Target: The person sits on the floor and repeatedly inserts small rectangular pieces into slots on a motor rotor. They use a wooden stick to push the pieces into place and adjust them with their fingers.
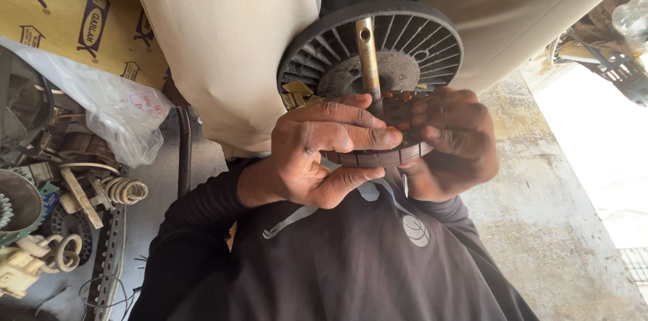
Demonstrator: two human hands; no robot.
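Note:
A round dark fan motor [405,37] with radial fins and a brass-coloured shaft [368,58] rests on my lap between my beige trouser legs. Copper windings [398,108] and a laminated metal rim [378,157] show at its near side. My left hand [317,152] lies over the near edge, its fingers stretched across the windings toward the shaft. Gripping the right near edge of the motor is my right hand [452,139], with its fingers curled over the windings. Small yellow paper pieces [297,93] stick out at the motor's left edge.
At the left lie a clear plastic bag [115,108], a coiled spring-like wire [125,189], a perforated metal strip [111,253] and pale plastic parts [27,263]. Printed cardboard [67,10] stands at the upper left. Concrete floor [540,193] spreads to the right, with a plastic bottle [631,20] beyond.

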